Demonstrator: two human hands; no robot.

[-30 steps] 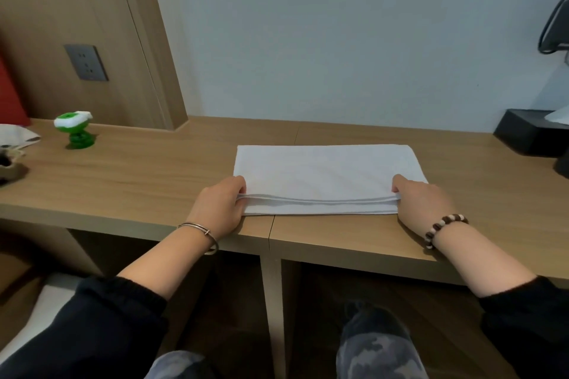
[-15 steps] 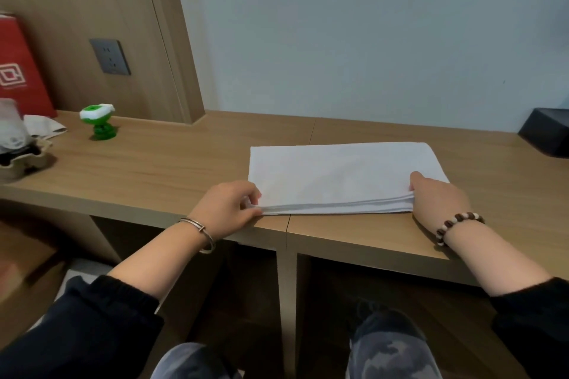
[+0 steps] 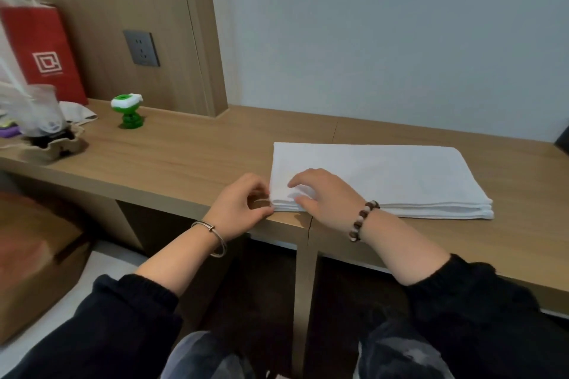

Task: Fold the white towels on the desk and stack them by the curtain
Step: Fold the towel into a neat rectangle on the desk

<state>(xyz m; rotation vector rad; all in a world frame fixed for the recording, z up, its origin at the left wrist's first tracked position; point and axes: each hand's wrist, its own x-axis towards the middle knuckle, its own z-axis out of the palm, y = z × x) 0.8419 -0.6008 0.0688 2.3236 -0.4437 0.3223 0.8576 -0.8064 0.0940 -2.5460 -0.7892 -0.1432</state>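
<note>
From the head camera, a white folded cloth towel lies flat on the long light-brown wooden bench. It sits right of the middle, with its long side along the near edge and its stacked layers showing along that edge. The wall behind it is pale and plain.

Both hands are at the towel's near left corner. The left hand is just off the corner with its fingers curled, and the thumb and fingertips pinch the layered edge. It wears a thin silver metal bangle on the wrist. The right hand rests on top of the towel just right of the corner, with arched fingers and the thumb against the near edge. Whether it grips the layers or only presses them is not clear. A brown-and-white beaded bracelet circles its wrist. Both forearms come out of black sleeves.

On the far left of the bench stands a red paper bag with white handles. Near it are a small green-and-white plastic toy and a brown pulp cup carrier holding blurred items. A dark grey wall socket is set into the wooden panel behind them.
</note>
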